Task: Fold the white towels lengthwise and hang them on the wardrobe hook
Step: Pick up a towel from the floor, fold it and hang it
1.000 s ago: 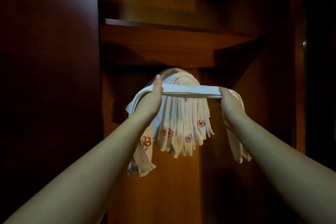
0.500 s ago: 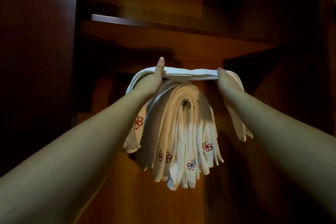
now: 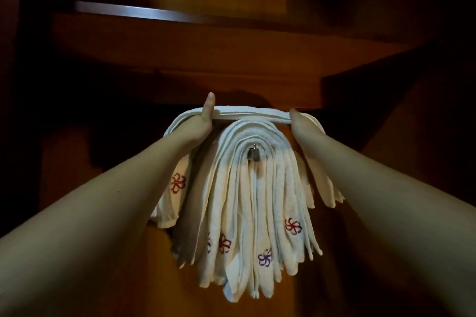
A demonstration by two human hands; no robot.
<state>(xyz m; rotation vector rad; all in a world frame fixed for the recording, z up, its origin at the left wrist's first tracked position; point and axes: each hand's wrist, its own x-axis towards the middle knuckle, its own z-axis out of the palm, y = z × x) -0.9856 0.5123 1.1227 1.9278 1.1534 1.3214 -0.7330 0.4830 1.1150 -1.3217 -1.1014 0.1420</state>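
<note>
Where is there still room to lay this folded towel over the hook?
Only on top: a narrow gap between the hanging towels' arch and the held towel. The hook itself is wrapped tight. Left hand and right hand crowd both sides.

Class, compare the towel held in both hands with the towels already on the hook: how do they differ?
The held towel stretches level between the left hand and right hand; the hung towels drape down over the hook. The held towel is one, the hung towels many. All are white and folded.
</note>
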